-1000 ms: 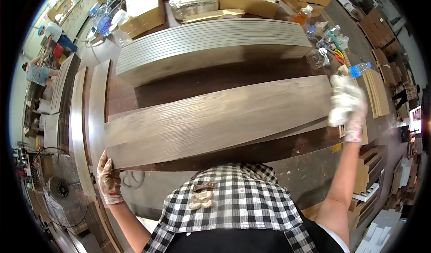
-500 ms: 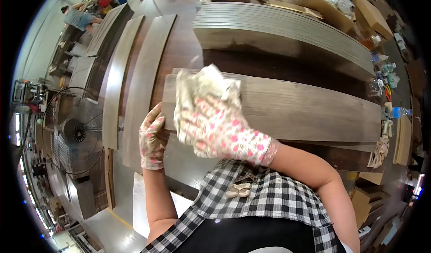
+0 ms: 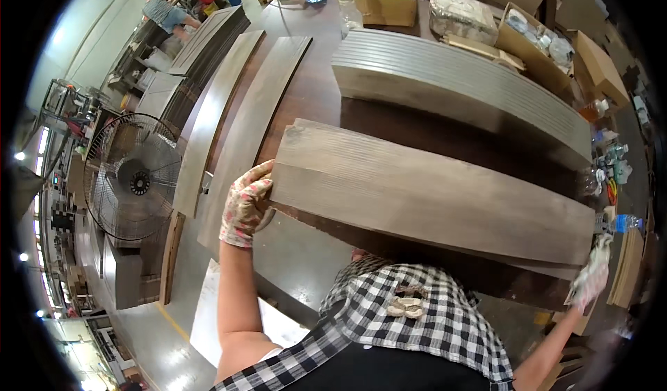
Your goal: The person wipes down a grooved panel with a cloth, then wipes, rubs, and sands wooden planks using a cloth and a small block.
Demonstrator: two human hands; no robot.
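A long grey-brown wood-grain plank lies in front of me, slanting down to the right. My left hand, in a pink-spotted glove, is closed on its left end, the fingers at the edge. Out at the plank's far right end is my right hand, also gloved and smeared by motion. Something whitish shows about its fingers, but I cannot tell whether it is a cloth or only the glove. Beneath the plank, the edge of another board shows.
A stack of similar planks stands behind. Two planks lie to the left, near a large fan. Cardboard boxes and bottles line the back and right. Another person works at the far left.
My right hand has swept from the plank's left end, where it pressed a whitish cloth, to its right end. My left hand stays at the left end. The view has shifted.
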